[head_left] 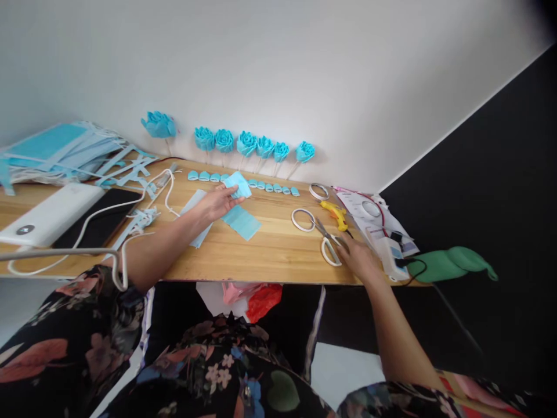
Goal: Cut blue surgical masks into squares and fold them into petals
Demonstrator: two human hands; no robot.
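Note:
My left hand (220, 201) pinches a small light-blue fabric piece (239, 185) between thumb and fingers, above the wooden table. Beneath it lies a blue fabric rectangle (243, 222), and a longer pale-blue strip (199, 229) is partly hidden by my forearm. At the right, my right hand (357, 255) has its fingers on one handle of the scissors (329, 244), whose slightly parted blades point away from me. Behind the held piece runs a row of small folded blue petals (261, 185), some of them hidden by it.
Several blue fabric roses (247, 143) on sticks lean along the wall. Face masks (52, 145), cut strips, a white power bank (52, 212) and a cable lie at left. At right are tape rolls (303, 220), a yellow glue gun (335, 213) and a power strip (393, 259).

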